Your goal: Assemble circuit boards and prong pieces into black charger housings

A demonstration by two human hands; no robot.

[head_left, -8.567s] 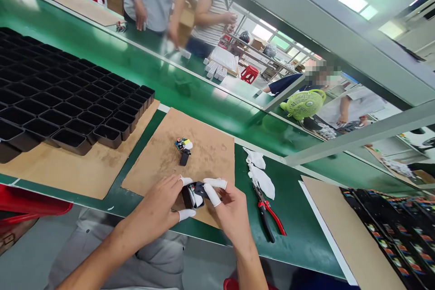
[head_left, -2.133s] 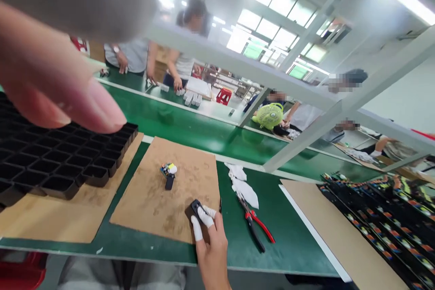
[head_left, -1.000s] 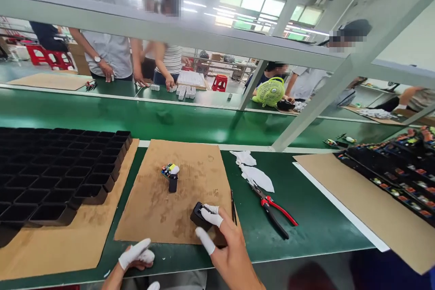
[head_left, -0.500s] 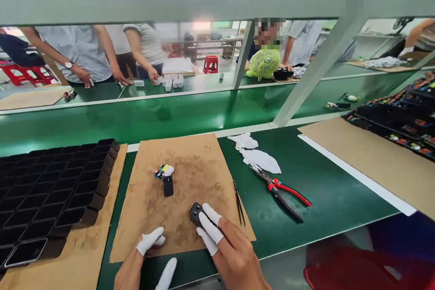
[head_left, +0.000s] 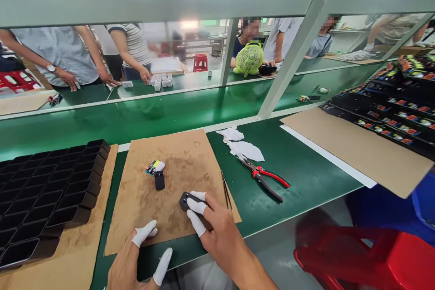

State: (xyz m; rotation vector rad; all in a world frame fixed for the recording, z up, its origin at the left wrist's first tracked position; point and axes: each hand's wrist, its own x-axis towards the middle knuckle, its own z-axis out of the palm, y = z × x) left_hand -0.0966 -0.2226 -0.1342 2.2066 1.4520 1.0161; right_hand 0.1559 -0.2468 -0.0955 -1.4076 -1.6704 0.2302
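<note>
My right hand (head_left: 214, 217), with white finger cots on its fingertips, is closed on a black plastic housing (head_left: 185, 200) over the near right part of a stained cardboard sheet (head_left: 176, 163). My left hand (head_left: 139, 253), also in finger cots, hovers at the sheet's near left edge. Its thumb and fingers are apart and nothing is between them. Farther up the sheet lies a small circuit board (head_left: 152, 166) with coloured parts, touching a small black plate (head_left: 159, 181). Tweezers (head_left: 225, 190) lie along the sheet's right edge, beside my right hand.
Red-handled pliers (head_left: 263, 176) and white cloth scraps (head_left: 246, 150) lie right of the sheet. Black open boxes (head_left: 74, 181) stand in rows at left. Trays of circuit boards (head_left: 390, 104) are at right. A red stool (head_left: 394, 253) stands below the bench. People work beyond the frame bars.
The view has swung right, so the bench items sit farther left and more of the red stool shows. My right hand still grips the black housing; my left stays open.
</note>
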